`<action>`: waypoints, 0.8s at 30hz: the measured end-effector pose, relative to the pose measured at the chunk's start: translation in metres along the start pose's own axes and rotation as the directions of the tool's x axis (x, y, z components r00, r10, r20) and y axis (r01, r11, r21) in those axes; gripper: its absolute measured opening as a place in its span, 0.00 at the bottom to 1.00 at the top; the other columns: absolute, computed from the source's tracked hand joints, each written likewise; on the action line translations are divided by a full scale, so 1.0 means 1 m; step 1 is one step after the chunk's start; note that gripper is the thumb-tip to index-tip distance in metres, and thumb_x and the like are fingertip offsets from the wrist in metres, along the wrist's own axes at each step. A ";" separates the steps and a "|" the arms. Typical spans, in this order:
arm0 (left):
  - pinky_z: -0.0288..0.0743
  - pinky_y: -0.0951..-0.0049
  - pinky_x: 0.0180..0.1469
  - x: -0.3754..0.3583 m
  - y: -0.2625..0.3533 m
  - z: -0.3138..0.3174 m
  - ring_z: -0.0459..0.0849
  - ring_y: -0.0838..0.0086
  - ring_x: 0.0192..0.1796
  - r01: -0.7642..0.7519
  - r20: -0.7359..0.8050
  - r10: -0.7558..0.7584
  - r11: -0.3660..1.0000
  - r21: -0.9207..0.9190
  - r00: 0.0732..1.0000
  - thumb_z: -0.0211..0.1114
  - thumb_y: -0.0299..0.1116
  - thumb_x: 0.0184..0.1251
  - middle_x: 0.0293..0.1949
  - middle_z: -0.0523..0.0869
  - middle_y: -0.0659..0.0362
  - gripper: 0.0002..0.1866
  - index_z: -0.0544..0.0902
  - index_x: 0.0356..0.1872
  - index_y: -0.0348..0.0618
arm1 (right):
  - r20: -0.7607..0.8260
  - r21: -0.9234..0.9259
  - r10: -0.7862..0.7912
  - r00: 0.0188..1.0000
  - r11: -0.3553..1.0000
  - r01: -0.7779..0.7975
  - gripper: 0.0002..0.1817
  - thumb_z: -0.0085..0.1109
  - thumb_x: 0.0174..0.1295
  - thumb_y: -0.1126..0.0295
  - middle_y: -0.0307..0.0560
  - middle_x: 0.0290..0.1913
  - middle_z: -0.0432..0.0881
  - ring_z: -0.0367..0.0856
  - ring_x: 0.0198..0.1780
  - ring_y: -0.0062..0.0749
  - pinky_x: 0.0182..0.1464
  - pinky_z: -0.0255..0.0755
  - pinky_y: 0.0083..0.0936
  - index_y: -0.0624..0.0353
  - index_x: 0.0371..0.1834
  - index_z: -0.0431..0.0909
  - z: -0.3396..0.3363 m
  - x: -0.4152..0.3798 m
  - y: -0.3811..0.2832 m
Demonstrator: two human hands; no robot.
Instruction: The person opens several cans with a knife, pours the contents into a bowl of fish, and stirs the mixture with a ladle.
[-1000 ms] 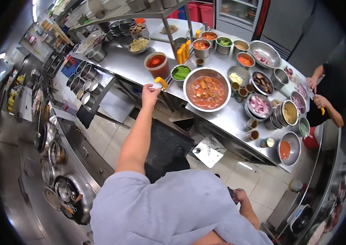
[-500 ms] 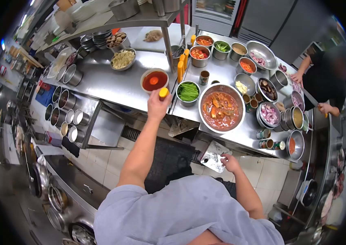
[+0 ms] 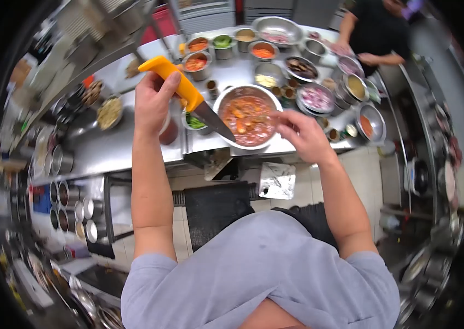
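Observation:
A knife (image 3: 192, 101) with a yellow handle is gripped in my left hand (image 3: 152, 104), its dark blade slanting down and right. The tip overlaps the near left rim of a large steel bowl (image 3: 248, 92) in this view. Chunks in red sauce (image 3: 248, 119) fill that bowl. At its right rim is my right hand (image 3: 304, 137), fingers stretched out and apart, holding nothing. Behind the blade, a container of chopped greens (image 3: 193, 122) is partly hidden. A container of red sauce (image 3: 170, 132) shows beside my left wrist.
Bowls of diced red onion (image 3: 316, 98), dark pieces (image 3: 301, 68) and chopped orange vegetable (image 3: 263, 51) crowd the steel counter. A co-worker (image 3: 377, 35) stands at the far right end. To the left sits a pale chopped heap in a bowl (image 3: 110, 113). Foil (image 3: 277, 181) lies below the counter edge.
My left hand has lifted the knife from beside the red sauce container and brought it right, towards the large bowl. My right hand has risen to the bowl's rim. The view has shifted.

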State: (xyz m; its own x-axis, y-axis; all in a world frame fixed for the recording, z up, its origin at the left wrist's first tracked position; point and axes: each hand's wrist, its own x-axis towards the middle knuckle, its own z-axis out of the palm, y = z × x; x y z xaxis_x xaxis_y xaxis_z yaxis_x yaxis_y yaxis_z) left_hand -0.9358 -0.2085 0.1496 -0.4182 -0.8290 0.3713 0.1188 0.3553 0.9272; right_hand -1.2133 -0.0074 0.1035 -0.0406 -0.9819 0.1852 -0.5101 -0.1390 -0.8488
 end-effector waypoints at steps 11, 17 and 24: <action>0.79 0.72 0.51 -0.029 0.010 0.253 0.84 0.76 0.47 0.064 0.381 -0.032 0.995 -0.073 0.924 0.66 0.33 0.72 0.47 0.85 0.58 0.15 0.80 0.54 0.36 | -0.069 0.545 0.379 0.923 0.789 -0.284 0.21 0.55 0.70 0.70 0.37 0.34 0.78 0.76 0.34 0.18 0.38 0.73 0.17 0.60 0.65 0.73 -0.121 -0.159 0.070; 0.82 0.64 0.36 -0.115 0.013 0.439 0.86 0.61 0.37 -0.389 0.537 0.251 0.907 0.161 0.806 0.76 0.28 0.44 0.38 0.82 0.57 0.18 0.84 0.40 0.47 | -0.427 -0.013 0.160 0.890 0.983 -0.183 0.32 0.65 0.60 0.73 0.47 0.53 0.76 0.79 0.53 0.36 0.54 0.75 0.29 0.59 0.69 0.67 -0.145 -0.251 0.090; 0.75 0.62 0.49 -0.171 0.017 0.568 0.81 0.63 0.48 -0.413 0.604 0.280 0.907 0.089 0.746 0.79 0.41 0.45 0.45 0.81 0.59 0.23 0.83 0.43 0.47 | -0.607 0.389 0.432 0.667 0.893 -0.224 0.14 0.59 0.64 0.78 0.46 0.47 0.82 0.79 0.52 0.29 0.56 0.75 0.30 0.59 0.52 0.75 -0.222 -0.334 0.176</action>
State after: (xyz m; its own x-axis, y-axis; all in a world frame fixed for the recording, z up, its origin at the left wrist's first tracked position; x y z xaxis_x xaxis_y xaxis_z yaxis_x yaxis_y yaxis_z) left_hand -1.3735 0.1843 0.0734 -0.8228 -0.2580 0.5064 0.1999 0.7027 0.6828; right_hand -1.4804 0.3243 0.0028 -0.7687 -0.6370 0.0577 -0.1122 0.0454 -0.9926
